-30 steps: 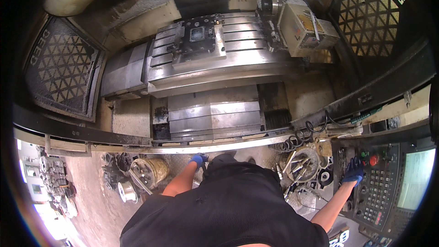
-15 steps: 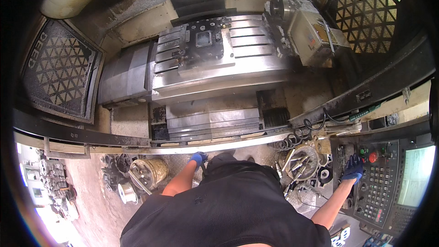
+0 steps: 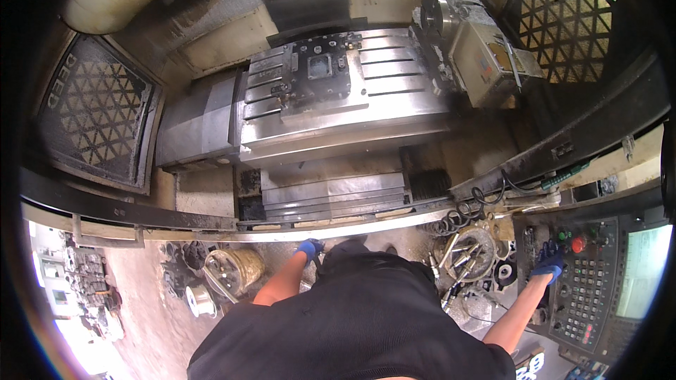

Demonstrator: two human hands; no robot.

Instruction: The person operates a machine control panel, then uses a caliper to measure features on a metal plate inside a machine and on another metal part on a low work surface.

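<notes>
My right hand [image 3: 548, 264], in a blue glove with dark fingers, lies over the left edge of a machine control panel [image 3: 586, 278]. Its fingers stretch toward the upper part of the panel, just left of a red round button [image 3: 578, 245]. My left hand [image 3: 310, 248], gloved the same way, hangs low at my left side near the machine's front sill [image 3: 331, 229]; its fingers are too small and dark to make out. Inside the machine, a dark fixture plate [image 3: 319, 70] with a square window sits on the slotted metal table [image 3: 394, 109], away from both hands.
A rotary unit [image 3: 486, 56] stands on the table's right end. A coiled black hose [image 3: 461, 217] hangs at the sill. Below it is a round container of tools [image 3: 470, 257]; a bucket [image 3: 239, 267] and a white spool [image 3: 201, 300] stand on the floor at left.
The view has shifted slightly, so the machine table appears a little farther right and lower. My right hand stays at the panel, and my left hand remains low at my side.
</notes>
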